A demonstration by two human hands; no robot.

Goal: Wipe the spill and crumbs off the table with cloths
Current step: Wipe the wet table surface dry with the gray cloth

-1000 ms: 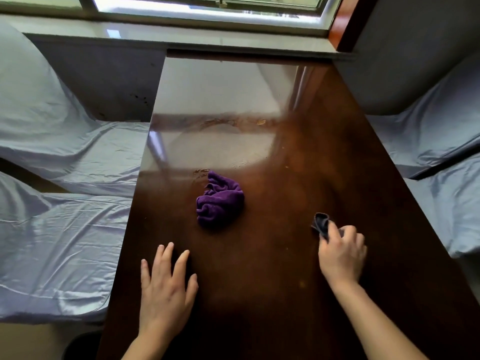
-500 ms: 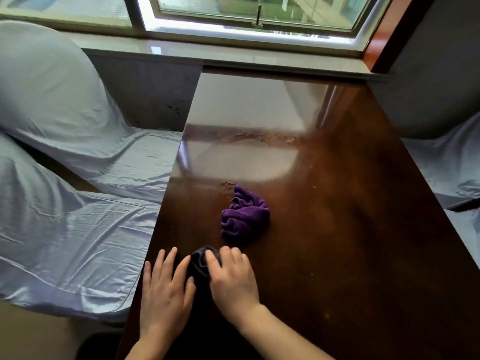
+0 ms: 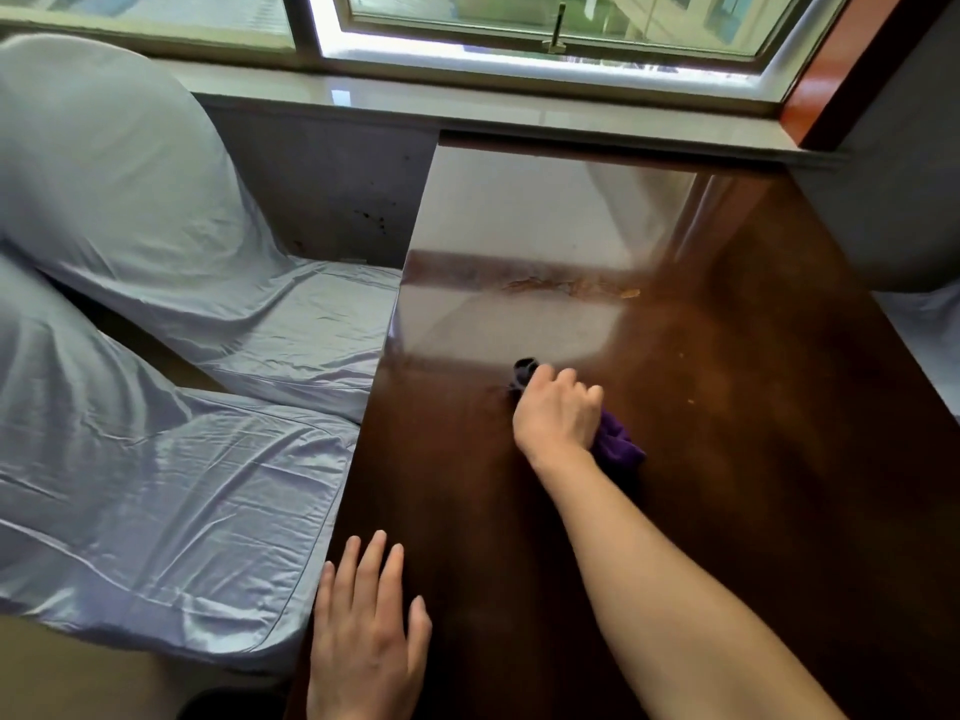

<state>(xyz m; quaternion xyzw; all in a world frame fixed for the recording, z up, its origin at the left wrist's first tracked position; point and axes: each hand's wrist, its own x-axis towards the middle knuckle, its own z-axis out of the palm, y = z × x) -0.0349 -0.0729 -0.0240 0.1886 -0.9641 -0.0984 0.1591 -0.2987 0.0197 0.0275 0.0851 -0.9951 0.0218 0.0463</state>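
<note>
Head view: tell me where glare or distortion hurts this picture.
Head view: window glare whitens the far half of the table, washing out the crumbs; wide-angle bending curves the window sill; the right hand on the dark cloth is slightly soft; the left hand is sharper.

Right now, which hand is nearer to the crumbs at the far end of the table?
Right. The right hand sits mid-table on the dark cloth, just short of the crumbs. The left hand lies flat at the near left edge, far from them.
</note>
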